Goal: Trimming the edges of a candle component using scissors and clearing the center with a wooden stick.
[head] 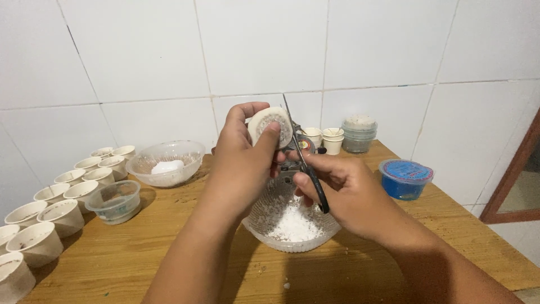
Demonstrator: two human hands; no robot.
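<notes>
Head view: above the clear bowl [264, 222] of white powder, the left hand [242, 163] pinches a round white piece [270, 126] upright; the right hand [343, 188] grips scissors [304, 157] just right of it, blade pointing up.

Small home kitchen or food-prep corner, likely domestic. White tiled wall [270, 50] with dark grout lines behind a plain wooden worktop [140, 253] pushed against it. Rows of small white cups [53, 217] along the left edge. Clear plastic bowls [166, 163], one holding white powder [295, 225]. Lidded tubs [405, 179] and stacked containers [359, 135] at the back. Wooden door frame [514, 174] at right.
</notes>
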